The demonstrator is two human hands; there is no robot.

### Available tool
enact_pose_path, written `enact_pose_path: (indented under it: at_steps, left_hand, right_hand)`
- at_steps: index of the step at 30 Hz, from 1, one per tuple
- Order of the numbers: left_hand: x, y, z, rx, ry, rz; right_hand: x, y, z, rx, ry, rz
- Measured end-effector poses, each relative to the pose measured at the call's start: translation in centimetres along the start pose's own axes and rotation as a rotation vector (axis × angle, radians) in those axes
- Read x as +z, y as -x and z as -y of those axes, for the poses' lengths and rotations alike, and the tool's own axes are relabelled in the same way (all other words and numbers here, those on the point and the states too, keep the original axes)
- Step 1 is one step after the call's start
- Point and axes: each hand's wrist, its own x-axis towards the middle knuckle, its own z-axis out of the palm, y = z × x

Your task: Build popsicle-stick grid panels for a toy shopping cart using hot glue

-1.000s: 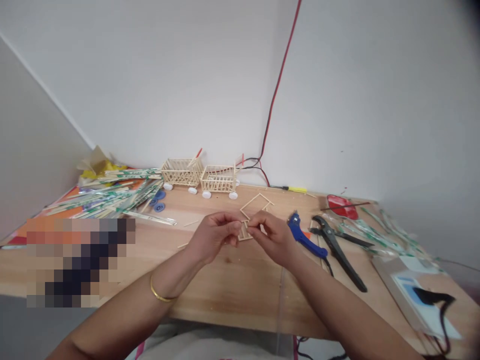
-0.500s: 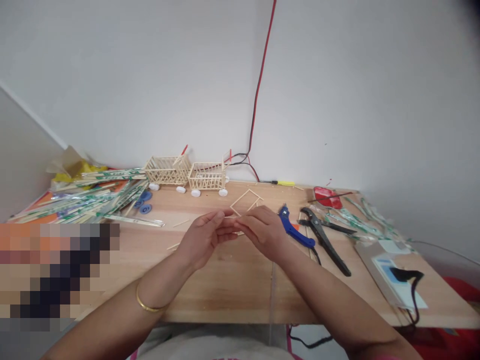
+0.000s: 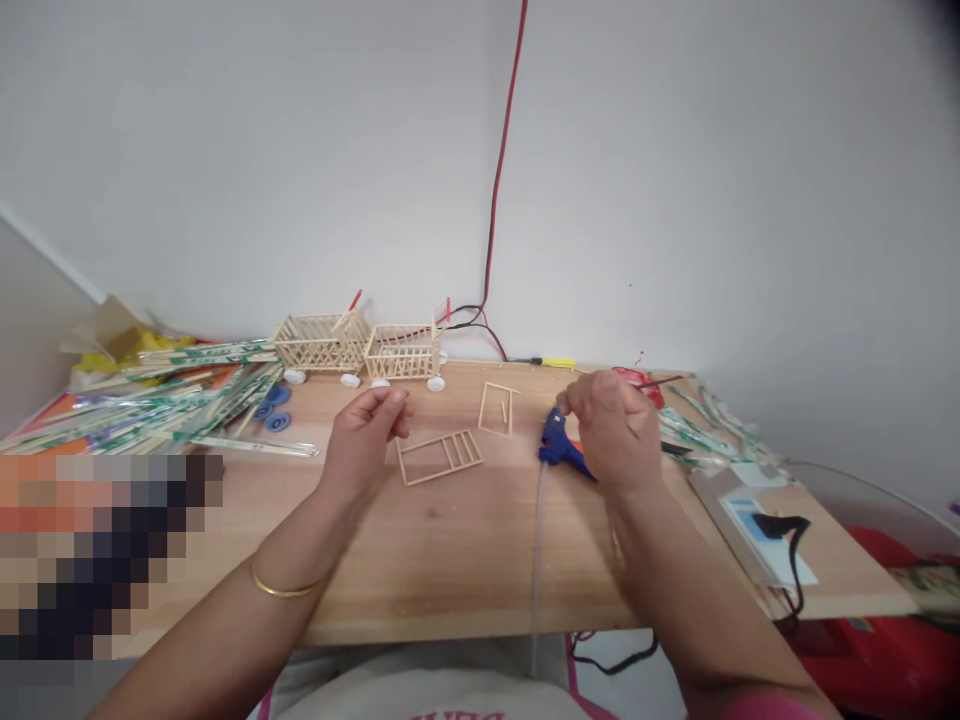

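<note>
A small ladder-like stick frame [image 3: 439, 456] lies flat on the wooden table [image 3: 450, 560] between my hands. My left hand [image 3: 365, 432] hovers just left of it, fingers loosely curled, and I cannot make out anything in them. My right hand [image 3: 616, 432] is closed over the blue glue gun [image 3: 559, 447], of which only the nozzle end shows. A second, smaller stick frame [image 3: 497, 408] lies a little farther back.
Two stick carts on white wheels [image 3: 358, 350] stand by the wall. Green-wrapped stick packets [image 3: 161, 405] and blue discs [image 3: 271, 408] lie at left. A red wire [image 3: 501, 170] runs up the wall. Wrappers, a red lid [image 3: 637, 385] and a box with black cable [image 3: 765, 520] sit at right.
Both hands let go of the stick frame, which now lies on the table. My right hand moved right onto the glue gun; my left hand drew back left.
</note>
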Motion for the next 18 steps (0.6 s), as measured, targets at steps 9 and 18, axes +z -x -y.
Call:
enact_pose_path:
  at_steps: [9, 18]
  left_hand:
    - [0.1, 0.5, 0.7, 0.349, -0.644, 0.203]
    - [0.8, 0.9, 1.0, 0.654, -0.930, 0.440]
  right_hand:
    - [-4.7, 2.6, 1.6, 0.053, -0.083, 0.256]
    - [-8.6, 5.9, 5.8, -0.064, -0.394, 0.247]
